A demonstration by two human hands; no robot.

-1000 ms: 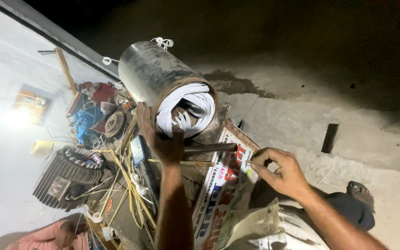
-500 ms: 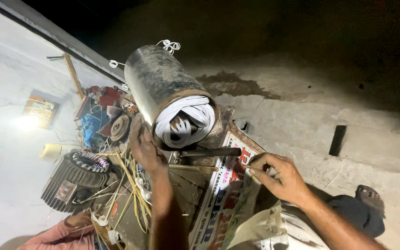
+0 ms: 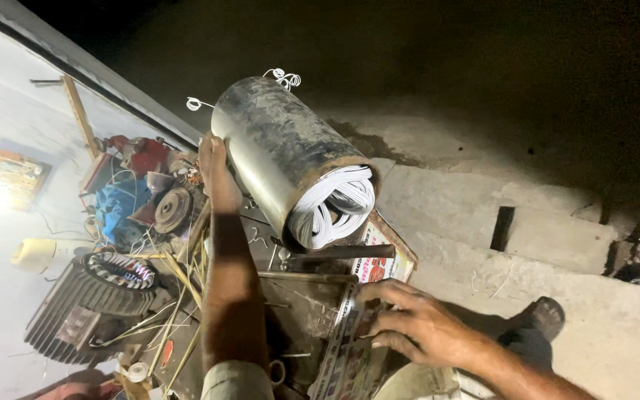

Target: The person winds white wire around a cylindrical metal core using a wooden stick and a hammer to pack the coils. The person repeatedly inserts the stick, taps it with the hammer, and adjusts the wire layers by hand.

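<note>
**One metal cylinder, two hands, a crowded bench**

We see a single large, dull grey metal cylinder [image 3: 279, 152] lying tilted on a cluttered workbench [image 3: 290, 311], its open end facing down and to the right. That end is packed with loops of white insulated winding wire [image 3: 332, 206], and the rim around them is rusty brown. The shell is scuffed and streaked with dark smears. Two curled white wire tails [image 3: 283, 76] stick out at the far end.

Our left hand [image 3: 215, 174] is pressed flat against the cylinder's left flank, fingers stretched upward and open; it steadies the shell rather than closing around it. Our right hand [image 3: 409, 322] rests lower right on a printed paper sheet in red, white and blue [image 3: 353, 337], fingers spread and bent. We cannot tell whether they pinch anything beneath them.

One dark metal rod [image 3: 342, 252] lies just under the cylinder's open end. To the left we count one black finned motor housing [image 3: 87, 304] with a ring of windings on top, one blue motor body [image 3: 116, 211] and one red one [image 3: 136, 152] beyond it.

Much is hard to read: the upper right is black, the left wall is washed out by glare, and the small parts among the yellow sticks [image 3: 179, 311] blur together. The bench's front edge is cut off by the frame.
</note>
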